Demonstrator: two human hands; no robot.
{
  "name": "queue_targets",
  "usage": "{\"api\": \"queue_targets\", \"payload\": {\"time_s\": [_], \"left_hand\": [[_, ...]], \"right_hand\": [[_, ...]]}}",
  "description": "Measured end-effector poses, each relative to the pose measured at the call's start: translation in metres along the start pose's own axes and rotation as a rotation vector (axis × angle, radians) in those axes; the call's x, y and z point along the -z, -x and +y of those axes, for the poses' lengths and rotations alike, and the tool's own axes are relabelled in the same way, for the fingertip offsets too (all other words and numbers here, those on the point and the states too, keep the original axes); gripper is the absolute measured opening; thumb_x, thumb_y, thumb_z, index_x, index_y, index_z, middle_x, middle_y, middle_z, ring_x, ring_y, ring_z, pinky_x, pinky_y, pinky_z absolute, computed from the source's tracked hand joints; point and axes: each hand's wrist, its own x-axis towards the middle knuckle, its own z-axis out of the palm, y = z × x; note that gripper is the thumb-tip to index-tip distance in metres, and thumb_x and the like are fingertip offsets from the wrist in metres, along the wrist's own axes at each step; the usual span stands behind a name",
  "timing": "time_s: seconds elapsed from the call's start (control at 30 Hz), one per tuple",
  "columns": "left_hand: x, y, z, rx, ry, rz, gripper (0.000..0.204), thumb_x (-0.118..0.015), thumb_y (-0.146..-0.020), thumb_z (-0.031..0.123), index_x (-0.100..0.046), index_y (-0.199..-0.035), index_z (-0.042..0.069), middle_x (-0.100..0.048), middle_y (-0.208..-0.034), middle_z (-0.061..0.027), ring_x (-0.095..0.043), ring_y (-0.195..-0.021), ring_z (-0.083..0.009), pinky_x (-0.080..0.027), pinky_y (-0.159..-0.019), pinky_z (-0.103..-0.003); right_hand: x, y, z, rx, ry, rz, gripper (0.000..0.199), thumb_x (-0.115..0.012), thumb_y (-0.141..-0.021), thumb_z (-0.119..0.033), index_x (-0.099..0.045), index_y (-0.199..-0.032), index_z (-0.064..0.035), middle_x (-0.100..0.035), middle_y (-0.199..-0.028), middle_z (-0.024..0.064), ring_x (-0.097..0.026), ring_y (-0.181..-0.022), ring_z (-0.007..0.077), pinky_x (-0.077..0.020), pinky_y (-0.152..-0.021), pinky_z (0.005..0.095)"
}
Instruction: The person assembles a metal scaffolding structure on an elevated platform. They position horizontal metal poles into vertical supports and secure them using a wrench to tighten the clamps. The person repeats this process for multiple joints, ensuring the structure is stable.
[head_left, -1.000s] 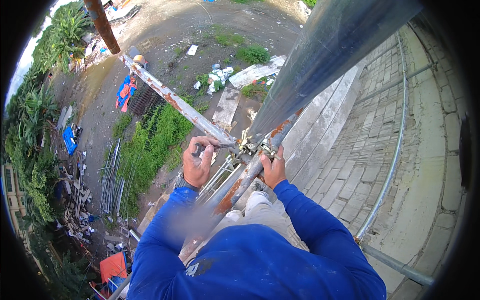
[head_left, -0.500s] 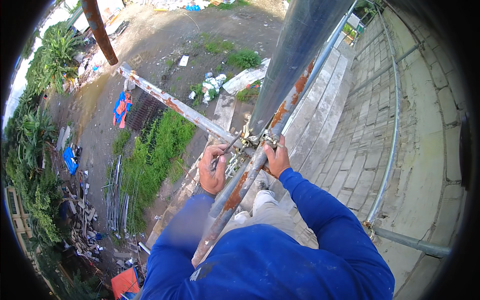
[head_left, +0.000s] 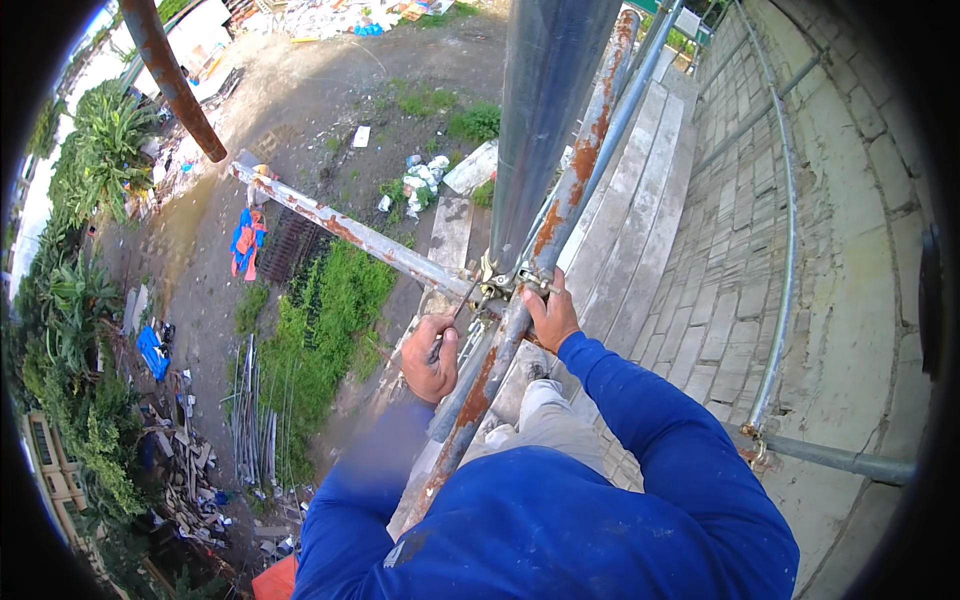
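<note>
I look down from high on a scaffold. My left hand (head_left: pixel 430 358) is closed around a slim tool handle whose tip reaches up to a metal coupler clamp (head_left: pixel 500 280). The clamp joins a rusty horizontal tube (head_left: pixel 350 232) to a rusty slanted tube (head_left: pixel 560 200). My right hand (head_left: pixel 552 312) grips the slanted tube just below the clamp. A wide grey upright tube (head_left: pixel 545 110) rises close in front of me. Both arms wear blue sleeves.
Wooden scaffold planks (head_left: pixel 640 230) run below on the right, beside a grey block wall (head_left: pixel 850 220) with thin tubes along it. Far below lie dirt ground, a green weed patch (head_left: pixel 320 330), scattered debris and palm-like plants (head_left: pixel 100 150).
The view has tilted, so the clamp and both hands sit lower in frame. My left hand has slid down from the clamp and now holds the tool below it.
</note>
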Motion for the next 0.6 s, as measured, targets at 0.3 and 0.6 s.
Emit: {"api": "queue_targets", "payload": {"time_s": [0.3,0.6], "left_hand": [[-0.014,-0.149,0.035,-0.053,-0.296,-0.339,0.016,-0.061,-0.093,0.016,-0.066,-0.094,0.000,-0.065,-0.076,-0.0248,-0.066,-0.076,-0.0450,-0.052,-0.069,-0.050],[-0.121,-0.237,-0.137,0.351,-0.601,-0.756,0.035,-0.062,-0.093,0.030,-0.075,-0.100,-0.001,-0.074,-0.101,-0.0260,-0.073,-0.097,-0.0389,-0.057,-0.086,-0.046]], "right_hand": [[-0.001,0.001,0.015,-0.051,-0.011,-0.010,0.077,-0.064,-0.097,-0.031,-0.026,-0.144,0.0153,-0.070,-0.114,0.0239,-0.067,-0.107,0.0425,-0.0487,-0.097,0.0447],[-0.003,-0.002,0.002,-0.066,-0.087,-0.022,0.080,-0.067,-0.093,-0.027,-0.025,-0.144,0.0185,-0.070,-0.110,0.0246,-0.068,-0.103,0.0403,-0.0502,-0.095,0.0432]]}}
